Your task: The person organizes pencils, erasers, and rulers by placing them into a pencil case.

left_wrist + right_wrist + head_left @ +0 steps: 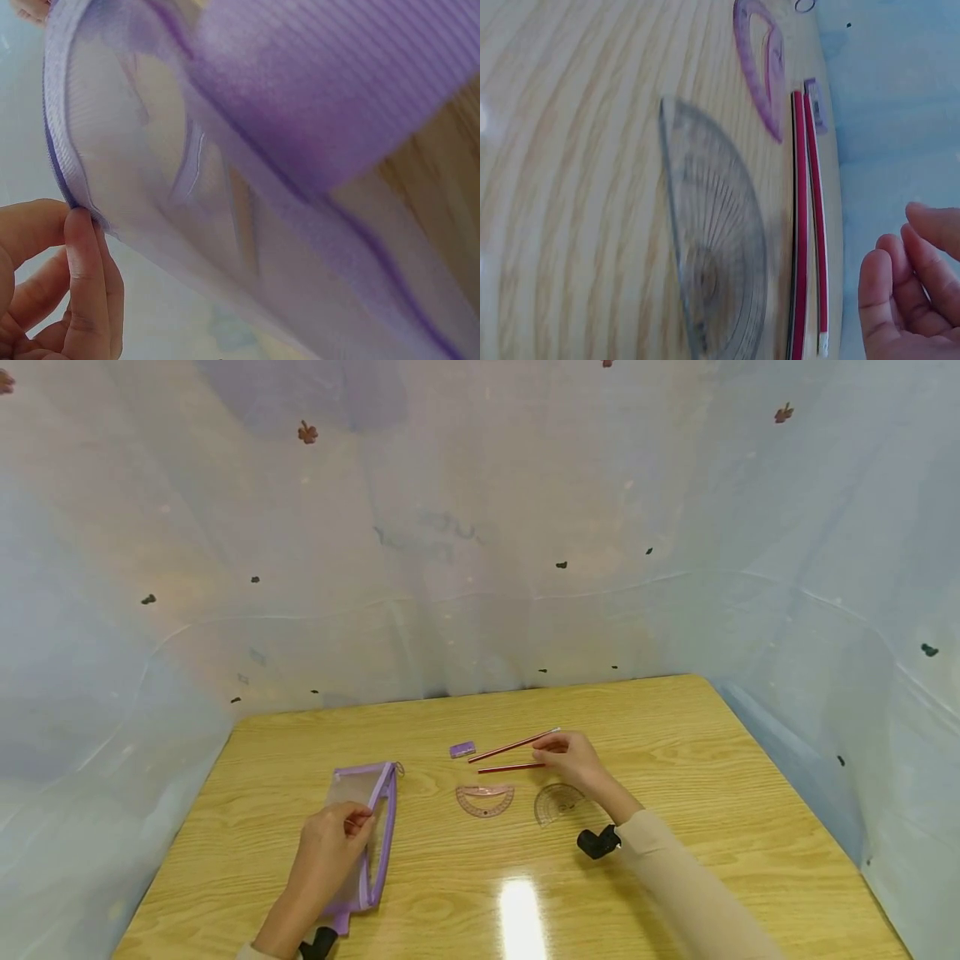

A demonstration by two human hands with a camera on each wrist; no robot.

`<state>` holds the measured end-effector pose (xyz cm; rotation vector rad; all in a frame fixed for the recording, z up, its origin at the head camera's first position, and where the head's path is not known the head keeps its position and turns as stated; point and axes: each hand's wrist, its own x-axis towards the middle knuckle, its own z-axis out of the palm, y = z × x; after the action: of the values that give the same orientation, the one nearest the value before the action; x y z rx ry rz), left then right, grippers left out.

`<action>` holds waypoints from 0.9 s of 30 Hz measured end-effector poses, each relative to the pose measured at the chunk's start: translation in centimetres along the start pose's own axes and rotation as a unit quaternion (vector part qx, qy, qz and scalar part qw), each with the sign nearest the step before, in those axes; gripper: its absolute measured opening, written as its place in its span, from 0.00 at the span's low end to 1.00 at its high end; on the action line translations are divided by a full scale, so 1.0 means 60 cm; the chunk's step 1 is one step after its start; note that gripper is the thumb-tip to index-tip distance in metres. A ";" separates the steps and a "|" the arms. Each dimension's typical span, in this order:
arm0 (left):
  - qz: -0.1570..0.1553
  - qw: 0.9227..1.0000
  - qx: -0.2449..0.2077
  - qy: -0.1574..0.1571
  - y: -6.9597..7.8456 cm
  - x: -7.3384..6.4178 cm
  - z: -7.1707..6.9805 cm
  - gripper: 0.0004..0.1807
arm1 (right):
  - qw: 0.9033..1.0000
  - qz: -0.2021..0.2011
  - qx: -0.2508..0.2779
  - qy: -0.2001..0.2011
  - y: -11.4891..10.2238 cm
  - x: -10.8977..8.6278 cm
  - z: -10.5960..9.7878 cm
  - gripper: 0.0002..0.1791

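Our right hand (577, 763), loosely curled and holding nothing, hovers by two red pencils (504, 768) on the table (675, 760); our left hand (330, 839) pinches the mesh pouch (348, 788) by its edge. We judge this a reach for a pencil; next calls for a careful pinch.

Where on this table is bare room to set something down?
Bare wood lies between the right sleeve and the table's right edge, left of the left hand, and, between pouch and sleeve, in front of the pink protractor. Crowded: the middle, where eraser, pencils, clear protractor and pink one lie near the right hand.
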<state>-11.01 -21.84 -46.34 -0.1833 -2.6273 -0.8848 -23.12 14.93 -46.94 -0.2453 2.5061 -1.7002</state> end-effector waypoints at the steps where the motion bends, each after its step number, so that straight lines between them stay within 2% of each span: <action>1: -0.003 1.000 0.000 -0.001 0.000 0.000 0.000 0.04 | 1.000 -0.004 -0.001 0.000 0.003 0.001 -0.003 0.12; 6: -0.012 1.000 0.002 -0.008 0.001 0.001 0.000 0.04 | 1.000 -0.026 0.001 -0.013 0.017 0.000 -0.020 0.14; 14: -0.015 1.000 0.005 -0.013 0.001 0.000 -0.001 0.04 | 0.997 -0.061 -0.037 -0.008 0.032 0.001 -0.038 0.13; 27: -0.007 1.000 0.002 -0.012 0.004 0.002 0.000 0.03 | 0.993 -0.081 -0.088 -0.022 0.047 0.003 -0.060 0.13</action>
<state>-11.04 -21.67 -46.16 -0.1742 -2.6550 -0.8867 -24.16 19.17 -48.23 -0.5067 2.6706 -1.5064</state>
